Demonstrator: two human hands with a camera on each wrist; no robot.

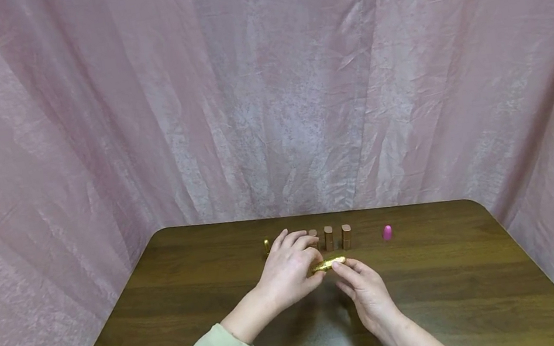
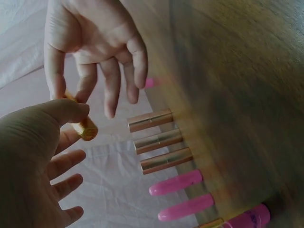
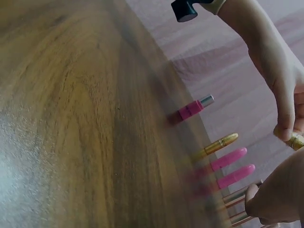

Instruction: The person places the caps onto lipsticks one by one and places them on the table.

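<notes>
Both hands meet at a shiny gold lipstick (image 1: 333,263), held level above the table. My left hand (image 1: 290,266) pinches its left end between thumb and index finger, the other fingers spread. At the right end, my right hand (image 1: 371,295) grips it between thumb and fingertips. The left wrist view shows the gold lipstick (image 2: 86,129) partly covered by the left thumb. Behind the hands stand upright rose-gold lipsticks (image 1: 347,236), two pink lipsticks (image 2: 175,183) and another gold lipstick (image 3: 221,144); my left hand hides some of them in the head view.
A pink tube with a silver top (image 3: 192,110) stands at the row's left end. Apart on the right is a small pink cap (image 1: 387,232). The brown wooden table (image 1: 456,278) ends at a pink curtain (image 1: 265,92).
</notes>
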